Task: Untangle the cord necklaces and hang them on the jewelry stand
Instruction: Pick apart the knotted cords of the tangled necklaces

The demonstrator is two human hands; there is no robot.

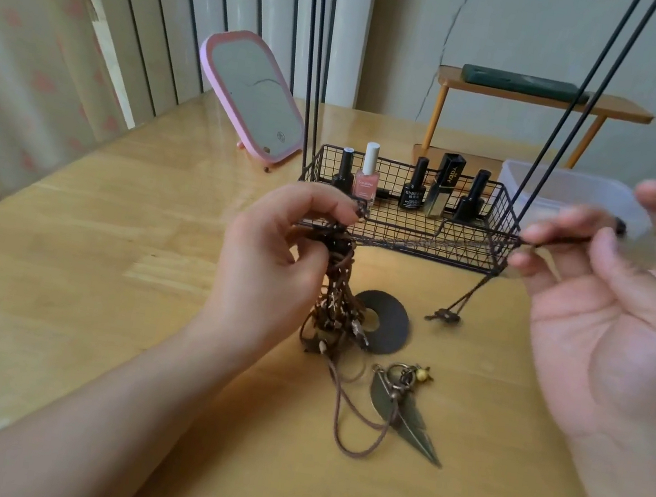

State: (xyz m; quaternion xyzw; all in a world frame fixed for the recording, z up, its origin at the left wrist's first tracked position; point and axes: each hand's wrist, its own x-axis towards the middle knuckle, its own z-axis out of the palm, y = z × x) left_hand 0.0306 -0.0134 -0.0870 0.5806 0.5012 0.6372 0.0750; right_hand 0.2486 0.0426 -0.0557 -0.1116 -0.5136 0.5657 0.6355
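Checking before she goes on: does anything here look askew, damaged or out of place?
Only the expected tangle: the left hand grips a knotted bunch of cords, and the right hand pinches one cord drawn out sideways. A leaf pendant lies loose on the table. Nothing looks broken or spilled.

The jewelry stand (403, 226) is sitting mid-table (101, 255), bottles (413, 184) lining up in its basket. A mirror (253, 97) is leaning behind-left, a shelf (543, 97) behind-right, probably a tub (575, 193) beside it. Tangled cords (336, 292) are hanging in front, a disc (389, 326) and leaf pendant (407, 415) lying nearest.
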